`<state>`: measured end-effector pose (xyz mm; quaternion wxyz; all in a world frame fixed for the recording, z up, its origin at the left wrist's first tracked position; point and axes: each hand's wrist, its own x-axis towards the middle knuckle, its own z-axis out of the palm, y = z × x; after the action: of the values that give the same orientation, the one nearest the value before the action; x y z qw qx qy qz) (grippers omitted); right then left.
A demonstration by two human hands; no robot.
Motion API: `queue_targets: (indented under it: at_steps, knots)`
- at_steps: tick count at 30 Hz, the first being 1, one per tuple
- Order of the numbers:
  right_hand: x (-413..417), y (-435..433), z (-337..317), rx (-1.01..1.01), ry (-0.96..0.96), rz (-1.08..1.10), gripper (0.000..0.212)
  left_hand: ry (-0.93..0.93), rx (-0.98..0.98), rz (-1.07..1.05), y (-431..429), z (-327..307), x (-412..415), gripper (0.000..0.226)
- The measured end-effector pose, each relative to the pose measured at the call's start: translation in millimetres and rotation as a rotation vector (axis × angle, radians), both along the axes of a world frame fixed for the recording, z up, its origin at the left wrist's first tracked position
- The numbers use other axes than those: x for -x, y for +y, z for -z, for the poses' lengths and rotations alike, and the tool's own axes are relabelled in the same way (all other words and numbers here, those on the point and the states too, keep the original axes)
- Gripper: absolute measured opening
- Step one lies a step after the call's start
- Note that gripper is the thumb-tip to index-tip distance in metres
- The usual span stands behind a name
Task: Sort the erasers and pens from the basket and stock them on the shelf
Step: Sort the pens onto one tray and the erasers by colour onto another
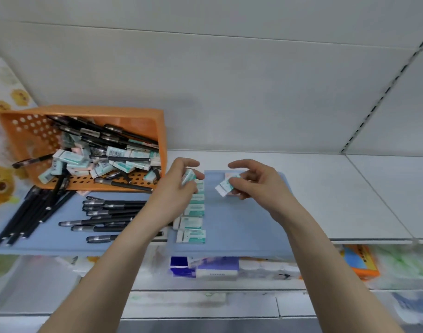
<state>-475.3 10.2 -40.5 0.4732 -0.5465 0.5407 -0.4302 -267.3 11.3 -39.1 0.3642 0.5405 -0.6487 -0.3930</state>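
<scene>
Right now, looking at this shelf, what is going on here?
A person is sorting stationery on a shelf. The left hand holds an eraser over a row of erasers laid out on the blue mat; the right hand pinches a second eraser. Sorted pens lie left of the row. The orange basket, tipped on its side, has more pens and erasers in it.
</scene>
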Motion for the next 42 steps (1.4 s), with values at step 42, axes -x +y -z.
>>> queue_targets:
  at_steps: [42]
  knots:
    - [50.7,17.1,29.1,-0.095,0.462,0.347,0.011,-0.617,0.393,0.226,-3.2,29.7,30.5,0.036]
